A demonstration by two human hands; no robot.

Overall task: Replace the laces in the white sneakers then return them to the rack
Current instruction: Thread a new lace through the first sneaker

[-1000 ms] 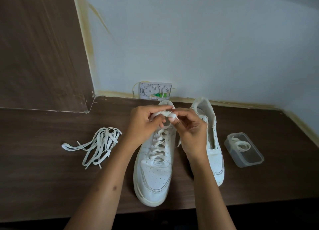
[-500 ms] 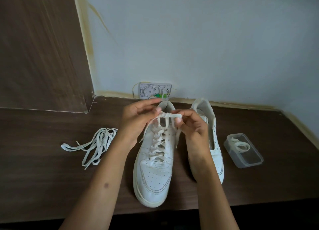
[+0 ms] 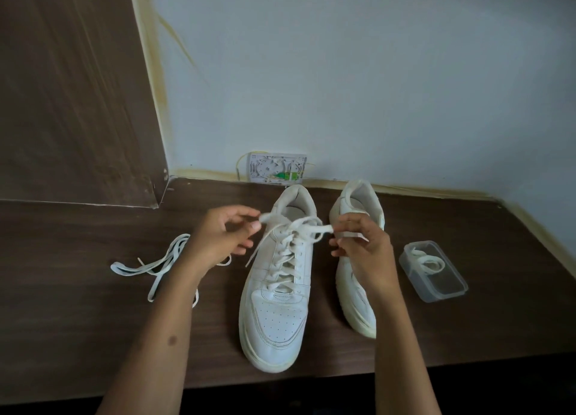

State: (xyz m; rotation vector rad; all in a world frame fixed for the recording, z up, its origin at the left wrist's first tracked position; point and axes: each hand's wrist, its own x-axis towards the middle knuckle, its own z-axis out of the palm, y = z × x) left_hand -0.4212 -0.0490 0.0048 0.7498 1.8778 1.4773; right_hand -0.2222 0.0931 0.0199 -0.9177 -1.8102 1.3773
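Observation:
Two white sneakers stand side by side on the dark wooden surface (image 3: pixel 78 336), toes toward me. The left sneaker (image 3: pixel 277 305) is laced up its front with a white lace (image 3: pixel 288 249). My left hand (image 3: pixel 223 237) pinches one loop of that lace at the shoe's top left. My right hand (image 3: pixel 361 243) pinches the other loop at the top right, so the lace stretches between both hands. The right sneaker (image 3: pixel 352 277) is partly hidden behind my right hand and forearm, and I see no lace in it.
A loose bundle of white laces (image 3: pixel 162 265) lies left of the shoes. A clear plastic box (image 3: pixel 433 269) holding a coiled lace sits to the right. A small white wall fitting (image 3: pixel 277 167) stands behind the shoes. A dark wooden panel (image 3: pixel 71 87) rises at left.
My hands have drawn apart from the middle of the shoe's top, each pulling a lace loop outward, left hand leftward and right hand rightward.

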